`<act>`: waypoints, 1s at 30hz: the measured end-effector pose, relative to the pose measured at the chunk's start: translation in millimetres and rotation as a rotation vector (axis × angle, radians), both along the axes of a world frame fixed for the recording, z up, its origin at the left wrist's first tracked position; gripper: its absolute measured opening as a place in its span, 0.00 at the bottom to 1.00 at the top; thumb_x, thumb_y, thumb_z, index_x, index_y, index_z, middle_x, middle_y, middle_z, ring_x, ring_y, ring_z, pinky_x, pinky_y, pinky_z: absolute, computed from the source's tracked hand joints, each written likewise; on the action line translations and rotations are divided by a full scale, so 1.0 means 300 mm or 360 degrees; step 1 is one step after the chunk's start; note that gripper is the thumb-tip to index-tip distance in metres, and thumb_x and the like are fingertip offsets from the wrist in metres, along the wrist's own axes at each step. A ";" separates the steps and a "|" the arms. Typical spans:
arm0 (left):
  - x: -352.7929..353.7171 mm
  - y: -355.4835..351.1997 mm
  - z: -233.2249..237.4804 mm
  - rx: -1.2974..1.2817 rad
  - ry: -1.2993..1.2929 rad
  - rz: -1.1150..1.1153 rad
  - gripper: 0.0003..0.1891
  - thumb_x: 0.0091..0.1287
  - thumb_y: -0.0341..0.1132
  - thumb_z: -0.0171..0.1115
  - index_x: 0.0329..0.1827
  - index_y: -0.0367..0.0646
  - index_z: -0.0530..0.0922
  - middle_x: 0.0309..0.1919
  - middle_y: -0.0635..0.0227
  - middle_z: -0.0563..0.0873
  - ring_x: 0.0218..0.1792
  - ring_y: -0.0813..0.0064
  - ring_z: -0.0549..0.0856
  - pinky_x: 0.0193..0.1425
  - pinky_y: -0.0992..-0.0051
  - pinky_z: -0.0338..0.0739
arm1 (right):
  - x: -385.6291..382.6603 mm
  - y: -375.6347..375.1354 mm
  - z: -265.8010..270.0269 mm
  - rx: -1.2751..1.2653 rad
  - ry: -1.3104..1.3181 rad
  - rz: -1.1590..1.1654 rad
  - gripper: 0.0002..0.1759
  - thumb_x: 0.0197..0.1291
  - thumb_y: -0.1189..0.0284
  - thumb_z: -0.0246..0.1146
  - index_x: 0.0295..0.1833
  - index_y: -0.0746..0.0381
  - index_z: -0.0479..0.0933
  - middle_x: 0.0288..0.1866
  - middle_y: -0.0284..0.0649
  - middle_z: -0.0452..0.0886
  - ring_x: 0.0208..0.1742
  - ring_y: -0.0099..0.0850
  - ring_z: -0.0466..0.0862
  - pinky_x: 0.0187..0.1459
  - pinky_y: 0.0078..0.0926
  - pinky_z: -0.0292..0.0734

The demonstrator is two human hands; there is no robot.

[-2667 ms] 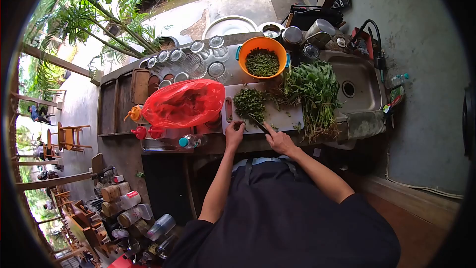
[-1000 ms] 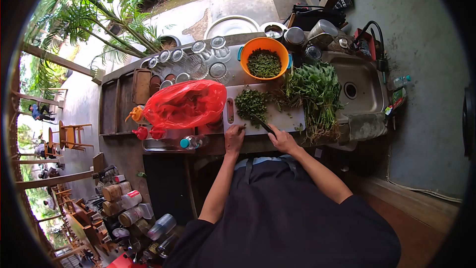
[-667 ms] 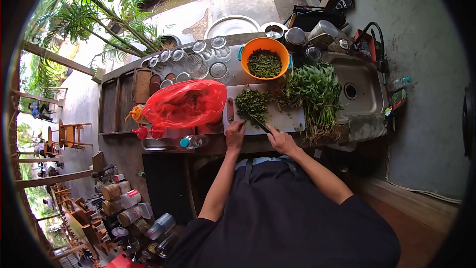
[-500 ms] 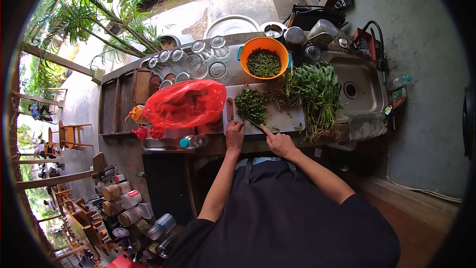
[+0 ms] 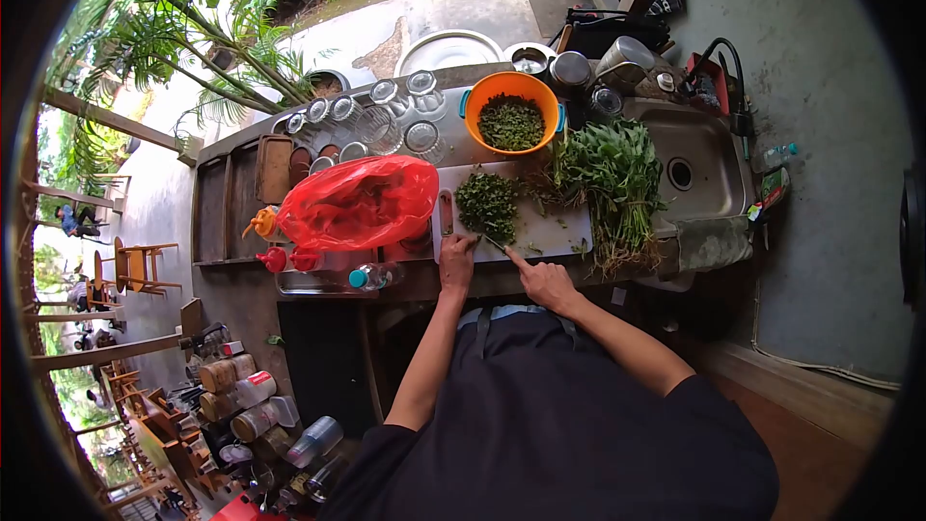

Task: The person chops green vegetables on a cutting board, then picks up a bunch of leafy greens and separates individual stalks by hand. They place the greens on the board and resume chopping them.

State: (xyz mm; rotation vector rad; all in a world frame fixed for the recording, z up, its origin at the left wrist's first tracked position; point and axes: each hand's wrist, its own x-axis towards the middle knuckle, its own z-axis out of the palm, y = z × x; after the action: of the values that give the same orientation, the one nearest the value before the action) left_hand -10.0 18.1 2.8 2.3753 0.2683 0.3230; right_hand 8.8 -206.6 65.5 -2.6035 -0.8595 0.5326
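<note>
The right hand (image 5: 548, 282) wraps around the knife (image 5: 494, 244), which reaches the near edge of the chopped greens (image 5: 487, 205) on the white board (image 5: 559, 233). The left hand (image 5: 456, 259) bunches its fingers close by, anything pinched being unclear; a slip could nick them.

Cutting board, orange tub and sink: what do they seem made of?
Cutting board: probably matt plastic, its pale surface showing no grain.
Orange tub: likely smooth plastic, given its even, bright colour.
Sink: seemingly stainless steel, from its dull grey sheen.
</note>
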 end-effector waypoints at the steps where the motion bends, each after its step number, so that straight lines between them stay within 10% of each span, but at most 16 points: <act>1: 0.001 0.000 0.004 0.0025 0.0018 0.0003 0.06 0.60 0.27 0.67 0.39 0.41 0.88 0.36 0.59 0.86 0.44 0.56 0.83 0.50 0.62 0.78 | -0.005 0.000 0.000 -0.0023 -0.0049 0.0059 0.39 0.68 0.66 0.55 0.82 0.41 0.51 0.24 0.51 0.81 0.26 0.52 0.83 0.33 0.52 0.79; 30: 0.015 -0.005 -0.020 -0.0182 0.0034 0.0204 0.05 0.59 0.32 0.71 0.36 0.44 0.89 0.34 0.61 0.86 0.40 0.59 0.82 0.48 0.63 0.75 | 0.019 0.019 -0.097 -0.0098 0.0084 0.0188 0.48 0.62 0.77 0.50 0.84 0.38 0.40 0.32 0.51 0.85 0.33 0.50 0.86 0.41 0.52 0.80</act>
State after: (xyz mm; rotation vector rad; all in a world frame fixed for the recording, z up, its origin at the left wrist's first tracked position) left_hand -5.5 16.7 -3.2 2.2549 0.4385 0.3334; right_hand 14.5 -201.0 36.3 -2.5927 -0.9986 0.6673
